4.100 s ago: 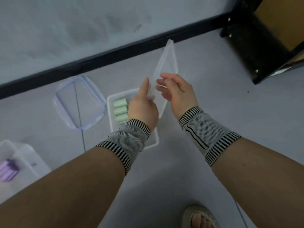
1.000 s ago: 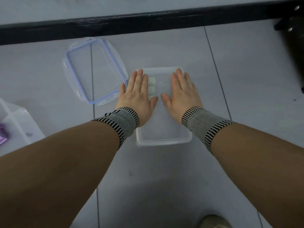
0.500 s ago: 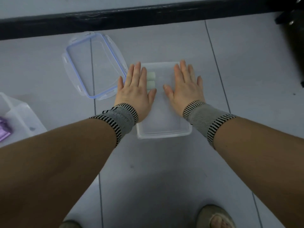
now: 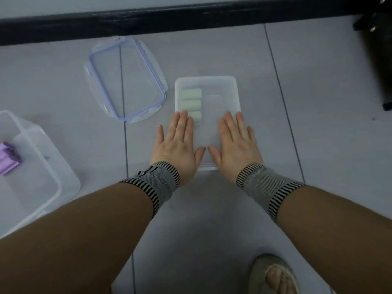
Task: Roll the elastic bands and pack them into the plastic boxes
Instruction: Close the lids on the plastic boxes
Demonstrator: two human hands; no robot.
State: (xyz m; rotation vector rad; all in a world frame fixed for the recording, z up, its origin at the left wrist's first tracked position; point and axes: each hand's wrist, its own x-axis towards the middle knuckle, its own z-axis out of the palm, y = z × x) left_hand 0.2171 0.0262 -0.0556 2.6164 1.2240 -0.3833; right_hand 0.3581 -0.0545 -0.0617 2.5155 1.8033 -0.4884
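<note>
Floor-level work, seen from above. Small clear box (image 4: 230,81) sits on the grey tiled floor (image 4: 318,145), its lid on top. Both hands flat on the near half of that lid, palms down, fingers straight and slightly spread, gripping nothing. Left hand (image 4: 177,145) over the box's left near corner, little finger out past the left edge; right hand (image 4: 234,145) over the right near corner; thumb tips nearly meet at the middle, a small gap between them. Inside, seen through the lid, three pale green rolls (image 4: 191,100) lie stacked in a column against the left wall, the nearest one partly hidden under the left fingertips. The rest of the box interior looks bare through the plastic. A second lid (image 4: 99,81) with a blue seal and side clips lies flat on the floor just left of the box, tilted, not touching it. Far left, a larger clear tub (image 4: 63,177), open, with a purple roll (image 4: 7,159) at the frame's edge. Both wrists wear grey knit bands (image 4: 158,185) with black-and-white striped edges. Black skirting (image 4: 191,18) runs along the wall at the top. A sandalled foot (image 4: 274,274) shows bottom right. Dark furniture (image 4: 379,60), blurred, at the right edge.
</note>
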